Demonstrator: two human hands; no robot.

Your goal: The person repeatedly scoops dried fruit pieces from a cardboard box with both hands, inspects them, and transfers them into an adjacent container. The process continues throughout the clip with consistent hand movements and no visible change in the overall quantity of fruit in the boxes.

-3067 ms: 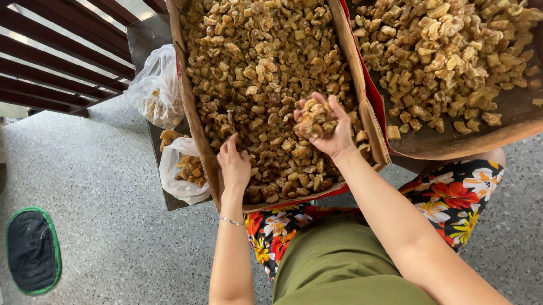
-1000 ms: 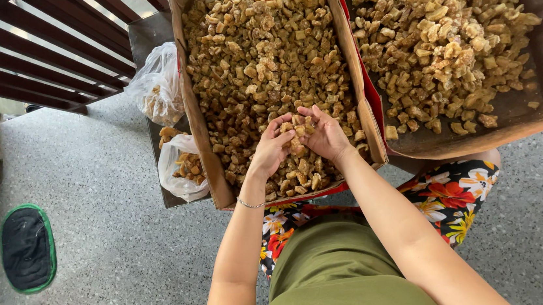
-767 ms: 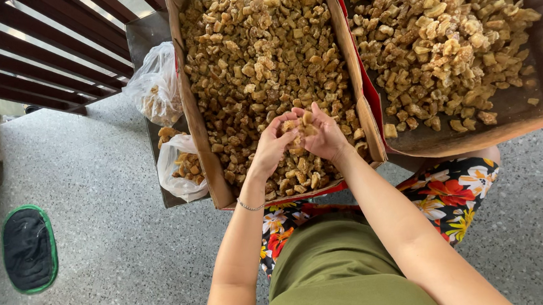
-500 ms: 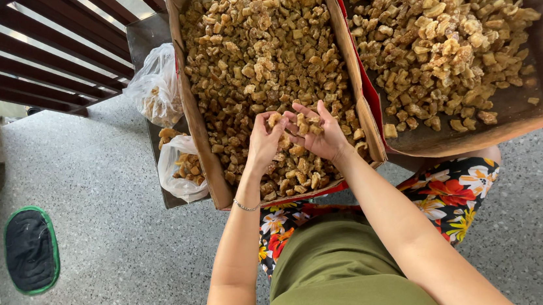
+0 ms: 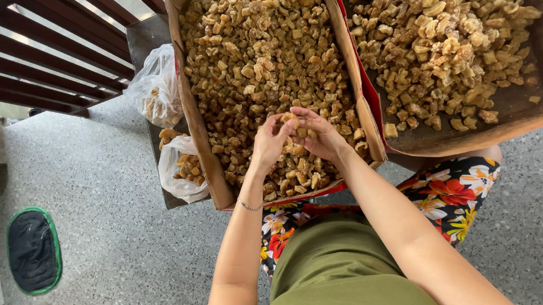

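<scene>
Over the near end of the left cardboard box [image 5: 198, 123], the left hand [image 5: 269, 145] and right hand [image 5: 320, 138] now meet, fingers curled around a small clump of brown dried chunks [image 5: 292, 123]. A moment ago they cupped it lower; the clump sits higher, picked apart between both hands. The right box [image 5: 541, 93] lies untouched.

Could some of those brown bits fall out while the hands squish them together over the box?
Maybe. The left hand and right hand cup a clump of chunks above the box; loose bits may slip between the fingers, though most would land back inside. The hands work near the box's front edge, so some could tumble onto the floor. The bags beside the box look open and might spill if bumped.
</scene>
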